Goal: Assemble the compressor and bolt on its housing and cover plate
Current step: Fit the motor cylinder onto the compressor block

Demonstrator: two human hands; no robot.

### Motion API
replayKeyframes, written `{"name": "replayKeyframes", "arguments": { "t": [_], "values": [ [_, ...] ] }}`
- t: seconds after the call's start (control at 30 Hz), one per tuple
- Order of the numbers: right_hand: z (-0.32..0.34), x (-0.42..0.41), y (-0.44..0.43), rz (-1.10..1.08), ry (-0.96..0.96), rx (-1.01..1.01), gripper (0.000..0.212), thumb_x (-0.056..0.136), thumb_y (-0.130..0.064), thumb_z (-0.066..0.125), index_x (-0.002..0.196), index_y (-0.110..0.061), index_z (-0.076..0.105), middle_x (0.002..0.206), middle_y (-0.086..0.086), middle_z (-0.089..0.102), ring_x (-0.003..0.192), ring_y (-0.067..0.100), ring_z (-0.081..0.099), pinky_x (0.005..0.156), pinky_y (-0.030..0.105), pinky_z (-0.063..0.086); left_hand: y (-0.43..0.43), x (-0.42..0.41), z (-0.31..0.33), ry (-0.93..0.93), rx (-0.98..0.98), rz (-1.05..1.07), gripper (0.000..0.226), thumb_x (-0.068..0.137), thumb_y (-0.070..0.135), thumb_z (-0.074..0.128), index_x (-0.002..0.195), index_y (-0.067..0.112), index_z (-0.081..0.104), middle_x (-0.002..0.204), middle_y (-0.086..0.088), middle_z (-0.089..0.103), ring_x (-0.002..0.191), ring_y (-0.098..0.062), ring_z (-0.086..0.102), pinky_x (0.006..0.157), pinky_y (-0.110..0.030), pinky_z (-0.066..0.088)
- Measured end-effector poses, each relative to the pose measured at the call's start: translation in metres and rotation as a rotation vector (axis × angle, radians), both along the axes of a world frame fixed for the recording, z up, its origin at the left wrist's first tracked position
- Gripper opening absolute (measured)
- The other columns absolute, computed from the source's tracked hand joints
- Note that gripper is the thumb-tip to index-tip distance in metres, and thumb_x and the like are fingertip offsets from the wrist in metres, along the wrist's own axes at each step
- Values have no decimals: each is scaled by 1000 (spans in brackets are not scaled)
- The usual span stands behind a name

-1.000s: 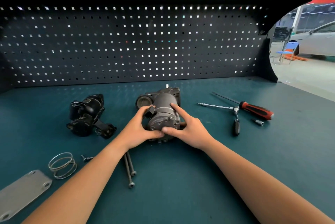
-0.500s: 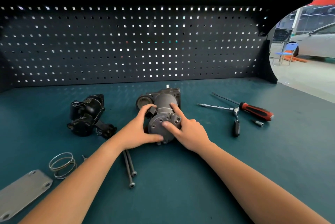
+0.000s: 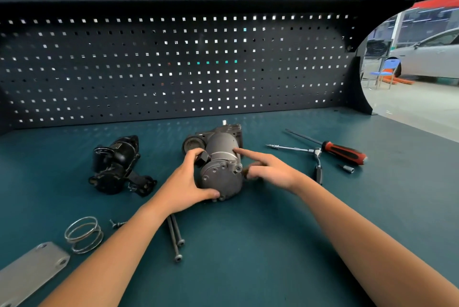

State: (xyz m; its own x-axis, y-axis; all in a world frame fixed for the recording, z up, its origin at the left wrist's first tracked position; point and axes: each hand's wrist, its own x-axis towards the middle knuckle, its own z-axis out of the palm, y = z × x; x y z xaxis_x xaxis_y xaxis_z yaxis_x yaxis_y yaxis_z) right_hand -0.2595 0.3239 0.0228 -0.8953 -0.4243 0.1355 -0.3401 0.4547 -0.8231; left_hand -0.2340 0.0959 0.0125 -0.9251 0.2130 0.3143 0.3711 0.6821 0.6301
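A grey cylindrical compressor body (image 3: 219,162) lies on its side in the middle of the bench, its round end cap facing me. My left hand (image 3: 185,183) grips its left side, thumb under the end cap and fingers over the top. My right hand (image 3: 269,168) sits just right of it, index finger stretched out touching the cylinder and the other fingers loosely curled, holding nothing. A black motor housing (image 3: 116,166) lies to the left. Two long bolts (image 3: 175,238) lie by my left forearm. A flat grey cover plate (image 3: 29,273) sits at the near left corner.
A wire spring (image 3: 84,234) and a short screw (image 3: 116,224) lie at the near left. Right of the compressor lie a ratchet with extension (image 3: 309,157), a red-handled screwdriver (image 3: 344,152) and a small socket (image 3: 347,169). A black pegboard (image 3: 173,65) closes the back.
My right hand has come off the end cap and moved right, leaving only its index finger on the cylinder. My left hand keeps its grip; the compressor stays in place.
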Motion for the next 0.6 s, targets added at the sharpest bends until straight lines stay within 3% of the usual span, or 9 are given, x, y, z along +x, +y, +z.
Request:
{"name": "replayKeyframes", "arguments": {
  "t": [0.07,0.13,0.23,0.37,0.5,0.6],
  "values": [
    [4,-4,6,-85,184,179,71,81,-7,54,141,-39,32,121,-3,55,114,18,51,89,25,41,0,0,0,-2,-2,2,95,63,37,83,133,40,20,124,16,36,110,-6,42,85,-23,34],
    [4,-10,7,-140,509,564,84,80,-5,54,148,-34,14,151,0,28,134,21,34,100,30,35,0,0,-1,-6,26,-9,93,64,36,83,131,43,19,125,17,37,110,-4,41,85,-21,33],
    [8,-25,-10,17,743,866,97,81,-14,63,148,-33,-5,158,-8,-3,145,15,6,113,38,17,1,0,-4,-34,54,-24,93,65,35,83,126,48,14,127,17,40,108,-2,46,79,-8,35],
    [23,-41,-24,176,814,919,104,77,-26,72,148,-31,-3,159,-8,-1,145,12,2,114,35,12,10,0,-8,-124,138,3,108,59,35,86,131,42,6,124,14,40,106,-2,49,71,3,35],
    [34,-43,-27,254,783,910,92,74,-29,75,148,-20,20,157,-1,15,144,18,15,112,33,21,16,-1,-9,-83,194,27,99,60,26,87,121,40,10,125,8,42,109,-7,49,73,3,34],
    [38,-39,-30,263,815,933,87,76,-29,73,147,-16,25,156,3,20,142,23,22,110,32,25,17,2,-5,-85,205,28,97,61,21,87,125,33,15,123,6,43,109,-7,49,74,2,35]
  ]
}}
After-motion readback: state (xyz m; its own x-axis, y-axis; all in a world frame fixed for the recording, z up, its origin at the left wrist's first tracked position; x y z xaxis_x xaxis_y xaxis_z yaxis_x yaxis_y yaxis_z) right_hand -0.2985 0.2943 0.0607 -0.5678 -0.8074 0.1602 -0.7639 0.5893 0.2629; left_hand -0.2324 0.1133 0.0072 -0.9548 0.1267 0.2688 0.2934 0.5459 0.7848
